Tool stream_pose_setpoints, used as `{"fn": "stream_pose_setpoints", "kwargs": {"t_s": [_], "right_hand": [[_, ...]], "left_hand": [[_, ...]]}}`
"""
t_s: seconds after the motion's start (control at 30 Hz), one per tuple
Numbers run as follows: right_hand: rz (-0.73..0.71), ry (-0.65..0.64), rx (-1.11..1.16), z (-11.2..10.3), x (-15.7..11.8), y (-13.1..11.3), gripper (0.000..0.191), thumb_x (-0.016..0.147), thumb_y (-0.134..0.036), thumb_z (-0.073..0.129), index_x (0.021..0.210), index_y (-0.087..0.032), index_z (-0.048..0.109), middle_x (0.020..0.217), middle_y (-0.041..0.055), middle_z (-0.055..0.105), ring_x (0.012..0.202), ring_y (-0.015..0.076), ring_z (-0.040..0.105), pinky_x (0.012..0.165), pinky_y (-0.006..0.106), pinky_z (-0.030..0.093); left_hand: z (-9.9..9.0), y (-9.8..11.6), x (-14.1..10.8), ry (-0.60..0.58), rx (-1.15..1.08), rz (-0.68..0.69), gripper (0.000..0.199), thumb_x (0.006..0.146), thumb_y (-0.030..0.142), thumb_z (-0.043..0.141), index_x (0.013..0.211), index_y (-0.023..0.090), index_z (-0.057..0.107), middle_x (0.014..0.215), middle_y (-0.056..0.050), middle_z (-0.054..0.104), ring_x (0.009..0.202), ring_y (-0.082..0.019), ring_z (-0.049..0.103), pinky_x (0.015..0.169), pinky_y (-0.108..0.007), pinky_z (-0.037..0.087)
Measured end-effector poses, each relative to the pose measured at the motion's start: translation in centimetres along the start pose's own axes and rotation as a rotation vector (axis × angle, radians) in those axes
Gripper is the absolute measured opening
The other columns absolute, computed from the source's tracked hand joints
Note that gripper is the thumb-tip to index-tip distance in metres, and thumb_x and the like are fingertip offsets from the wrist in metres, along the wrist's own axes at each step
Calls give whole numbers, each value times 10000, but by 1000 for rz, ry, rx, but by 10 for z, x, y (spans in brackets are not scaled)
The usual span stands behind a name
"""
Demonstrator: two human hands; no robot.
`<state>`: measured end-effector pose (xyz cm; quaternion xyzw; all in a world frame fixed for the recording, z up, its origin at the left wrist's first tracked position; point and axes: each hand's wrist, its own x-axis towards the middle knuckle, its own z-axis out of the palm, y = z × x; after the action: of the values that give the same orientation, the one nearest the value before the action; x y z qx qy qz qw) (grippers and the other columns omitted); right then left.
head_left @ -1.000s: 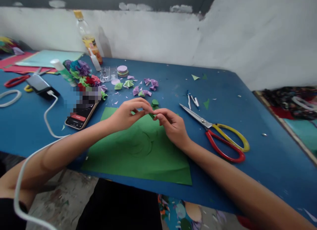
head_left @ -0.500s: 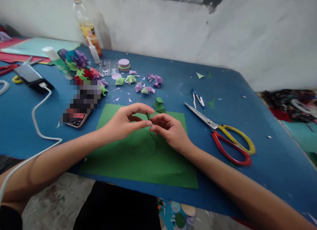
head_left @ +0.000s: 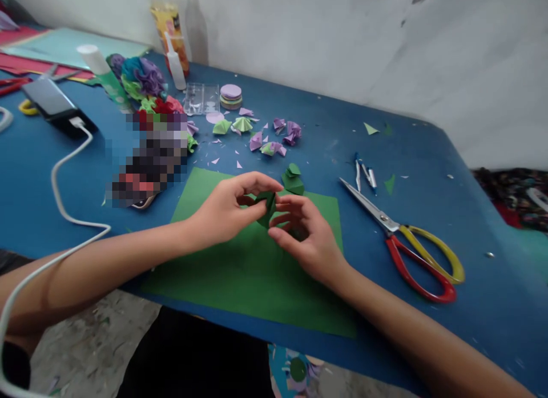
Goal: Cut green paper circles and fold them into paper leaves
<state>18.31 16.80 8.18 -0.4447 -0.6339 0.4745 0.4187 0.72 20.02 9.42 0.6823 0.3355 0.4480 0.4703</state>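
Over a green paper sheet [head_left: 257, 295], my left hand [head_left: 233, 206] pinches a small folded dark green paper piece [head_left: 268, 209] between thumb and fingers. My right hand [head_left: 310, 232] is just to the right of this piece, its fingers curved and its thumb apart from them. The right fingertips are at the paper's edge; whether they touch it I cannot tell. Behind the hands, several green paper circles [head_left: 293, 180] rest by the sheet's far edge, some of them folded up.
Large scissors [head_left: 385, 221] with red and yellow handles lie on the right, by a drawing compass [head_left: 363, 174]. Folded purple and light green papers [head_left: 274, 138] are scattered behind. On the left are a phone [head_left: 149, 169], a cabled power bank [head_left: 60, 107] and a glue stick [head_left: 105, 78].
The green paper piece now shows its folded face more widely in my left hand. My right thumb and fingers have spread apart from their pinch. The whole view has shifted and tilted.
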Motion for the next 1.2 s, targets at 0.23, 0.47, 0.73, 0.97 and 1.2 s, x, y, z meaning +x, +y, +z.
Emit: {"fn": "stream_pose_setpoints", "kwargs": {"t_s": [0.23,0.47,0.73,0.97,1.2], "right_hand": [[-34,89,-37,5,-1,-7,150,832,-314,614,924,-218,542,775,-19,597,581,88,587,505,204,508],[-76,156,-32,7,-1,-7,328,723,-316,740,992,-239,569,969,2,621,695,103,612,540,206,528],[-225,204,-191,5,0,-4,320,769,-167,672,1064,-272,605,1027,1,621,739,103,600,534,196,518],[-118,168,-186,4,0,-8,103,813,-269,640,742,-205,601,732,-14,609,620,104,569,518,207,495],[39,239,42,3,3,-12,215,809,-351,652,689,-201,558,557,-61,526,433,73,523,411,187,448]], "left_hand": [[7,4,-8,44,210,110,177,772,60,572,913,148,634,799,2,712,714,-74,668,613,-140,527],[8,5,-9,90,84,-6,173,770,122,626,922,173,560,775,4,728,724,-117,709,630,-181,571],[4,8,-9,89,86,-27,142,831,215,625,953,183,560,734,3,727,582,-97,667,509,-173,520],[1,7,-7,119,150,11,111,840,203,616,921,178,544,674,18,678,421,-34,498,373,-143,368],[0,2,-7,100,280,144,124,764,170,680,763,155,557,809,-5,643,563,-42,563,478,-126,475]]}}
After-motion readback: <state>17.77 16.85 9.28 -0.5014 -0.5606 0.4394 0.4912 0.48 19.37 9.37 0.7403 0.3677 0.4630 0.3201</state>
